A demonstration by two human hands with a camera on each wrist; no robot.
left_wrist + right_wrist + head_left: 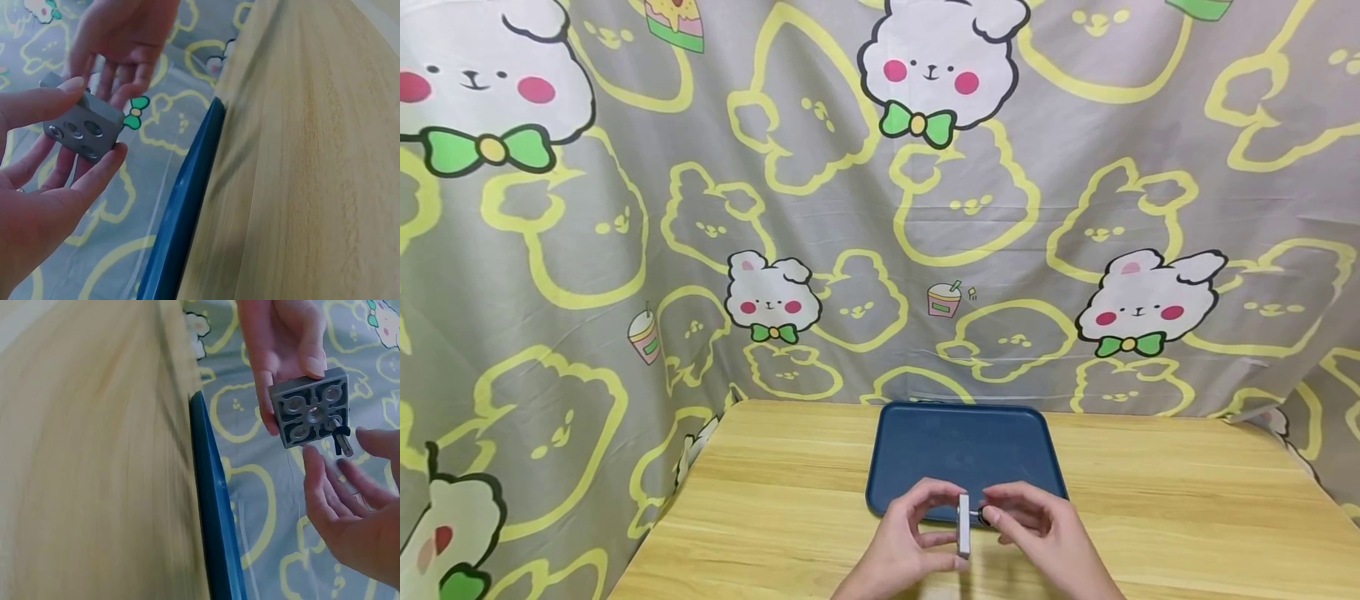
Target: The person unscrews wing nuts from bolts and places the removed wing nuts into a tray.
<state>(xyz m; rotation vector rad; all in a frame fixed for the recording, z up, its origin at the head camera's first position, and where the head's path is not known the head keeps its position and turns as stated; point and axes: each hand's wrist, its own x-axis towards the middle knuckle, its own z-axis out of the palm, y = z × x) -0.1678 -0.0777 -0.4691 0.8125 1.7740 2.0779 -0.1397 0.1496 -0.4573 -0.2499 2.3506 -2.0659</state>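
A square grey metal plate (pixel 312 415) with round holes is held on edge by my left hand (pixel 902 533), thumb on one edge and fingers on the opposite one. In the right wrist view a threaded bolt (pixel 347 445) sticks out of a corner hole and carries a black wing nut (pixel 340 432). My right hand (pixel 356 519) is close around the bolt's end, thumb and fingers spread apart with a visible gap to the nut. The plate's other face (pixel 84 125), with shiny recessed holes, shows in the left wrist view.
Behind the hands, a dark blue tray (pixel 962 442) lies on the light wooden table (pixel 775 492). A grey curtain (pixel 850 217) with cartoon rabbits hangs along the table's back and left sides.
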